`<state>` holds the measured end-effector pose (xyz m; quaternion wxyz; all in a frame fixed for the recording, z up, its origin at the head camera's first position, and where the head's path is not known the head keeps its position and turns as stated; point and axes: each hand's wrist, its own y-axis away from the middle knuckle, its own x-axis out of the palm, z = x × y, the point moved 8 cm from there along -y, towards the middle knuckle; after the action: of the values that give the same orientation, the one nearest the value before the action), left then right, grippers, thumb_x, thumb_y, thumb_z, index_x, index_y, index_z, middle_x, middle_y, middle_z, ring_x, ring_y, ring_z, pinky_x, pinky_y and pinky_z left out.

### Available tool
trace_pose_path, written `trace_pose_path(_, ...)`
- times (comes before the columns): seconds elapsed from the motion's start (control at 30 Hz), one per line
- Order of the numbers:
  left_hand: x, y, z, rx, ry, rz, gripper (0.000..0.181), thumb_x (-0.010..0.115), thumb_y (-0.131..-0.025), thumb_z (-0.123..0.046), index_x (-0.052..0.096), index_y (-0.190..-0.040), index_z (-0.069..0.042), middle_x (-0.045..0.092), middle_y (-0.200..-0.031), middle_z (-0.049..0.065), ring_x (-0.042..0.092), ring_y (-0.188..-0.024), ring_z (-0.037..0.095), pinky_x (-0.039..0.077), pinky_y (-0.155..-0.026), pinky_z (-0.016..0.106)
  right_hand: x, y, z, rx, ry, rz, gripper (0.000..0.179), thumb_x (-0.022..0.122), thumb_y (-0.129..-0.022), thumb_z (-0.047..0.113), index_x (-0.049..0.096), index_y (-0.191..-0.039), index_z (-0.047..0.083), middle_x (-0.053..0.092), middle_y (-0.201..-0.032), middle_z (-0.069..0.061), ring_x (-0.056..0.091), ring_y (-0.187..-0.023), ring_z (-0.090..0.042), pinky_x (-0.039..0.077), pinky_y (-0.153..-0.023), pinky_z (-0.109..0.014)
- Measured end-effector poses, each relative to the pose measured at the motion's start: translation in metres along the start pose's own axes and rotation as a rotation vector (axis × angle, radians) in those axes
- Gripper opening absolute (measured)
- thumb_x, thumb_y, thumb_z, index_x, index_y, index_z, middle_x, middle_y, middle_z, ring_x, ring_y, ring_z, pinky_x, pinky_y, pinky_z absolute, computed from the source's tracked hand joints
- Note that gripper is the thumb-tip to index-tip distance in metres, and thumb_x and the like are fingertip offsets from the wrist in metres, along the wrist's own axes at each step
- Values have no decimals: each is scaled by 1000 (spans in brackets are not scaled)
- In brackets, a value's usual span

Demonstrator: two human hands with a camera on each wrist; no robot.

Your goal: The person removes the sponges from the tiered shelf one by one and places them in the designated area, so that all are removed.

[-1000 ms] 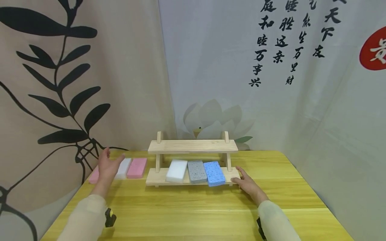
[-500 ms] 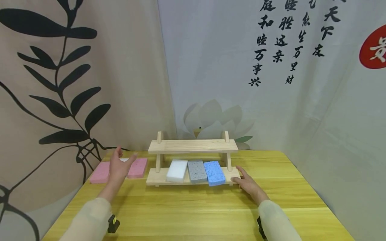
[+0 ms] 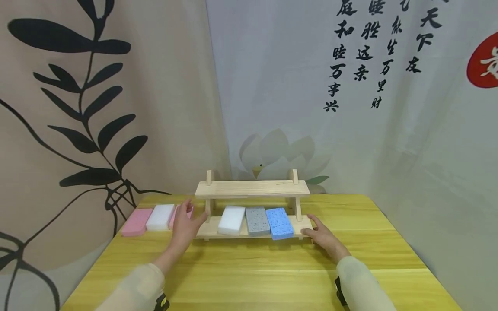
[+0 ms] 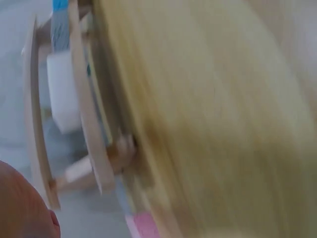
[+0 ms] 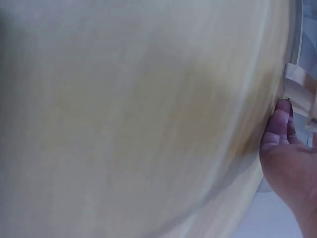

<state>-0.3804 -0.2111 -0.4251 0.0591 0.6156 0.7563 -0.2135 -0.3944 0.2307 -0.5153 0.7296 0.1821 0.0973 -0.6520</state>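
A two-tier wooden rack [image 3: 252,188] stands on the table. On its lower shelf lean a white sponge [image 3: 232,220], a grey speckled sponge [image 3: 257,221] and a blue speckled sponge [image 3: 279,223]. My right hand [image 3: 324,238] holds the lower shelf's right end, thumb at the front corner. My left hand [image 3: 183,229], fingers spread and holding nothing, is beside the rack's left end. It partly covers a pink sponge [image 3: 190,211]. Only a piece of that hand [image 4: 22,208] shows in the left wrist view, which is blurred.
Left of the rack, another pink sponge [image 3: 136,222] and another white sponge [image 3: 161,217] lie flat on the yellow wooden table [image 3: 249,272]. Printed curtains [image 3: 175,95] hang behind and along the right side.
My left hand has moved rightward from over the sponges at the left to the rack's left end, uncovering the left pink and white ones. My right hand keeps its place.
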Motion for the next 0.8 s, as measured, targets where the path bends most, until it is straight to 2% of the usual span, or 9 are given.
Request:
trace_pose_path(0.2,30,16,-5,9,3,13,87,78,-86,-34,31,-150,2,41,-140,22,38,-129,39,35,-106,52,-1,5,3,28,-46,32,79,66,-95,31,19,-158,19,44,-134,-25,52,-100,-31,45,-83,-41)
trace_pose_path(0.3,41,21,-3,1,24,4,86,79,-85,-31,32,-149,3,42,-140,25,39,-128,39,35,-106,52,-1,6,4,28,-39,50,80,66,-95,31,18,-158,18,47,-130,-23,52,-96,-30,44,-80,-39)
trace_pose_path(0.5,53,27,0,-32,41,-50,87,79,-85,-32,33,-149,3,42,-138,23,39,-128,40,35,-107,53,-2,5,7,5,23,50,79,65,-96,32,18,-157,16,50,-126,-24,54,-101,-32,45,-84,-43)
trace_pose_path(0.6,58,30,1,-46,5,-62,86,79,-85,-36,35,-148,2,43,-136,22,40,-126,38,37,-104,53,-1,6,6,5,25,55,80,64,-96,34,17,-158,16,43,-137,-28,52,-111,-36,44,-92,-50)
trace_pose_path(0.73,63,31,1,-44,-19,-67,86,80,-83,-35,37,-147,2,44,-136,24,42,-124,38,39,-102,53,0,8,4,22,10,72,81,64,-96,38,14,-158,21,22,-154,-31,33,-135,-46,30,-108,-63)
trace_pose_path(0.8,65,32,0,-43,-14,-69,87,81,-83,-35,37,-147,3,44,-137,25,42,-124,38,39,-103,53,1,8,4,22,19,75,81,63,-96,39,13,-159,22,16,-157,-31,23,-141,-49,23,-111,-65)
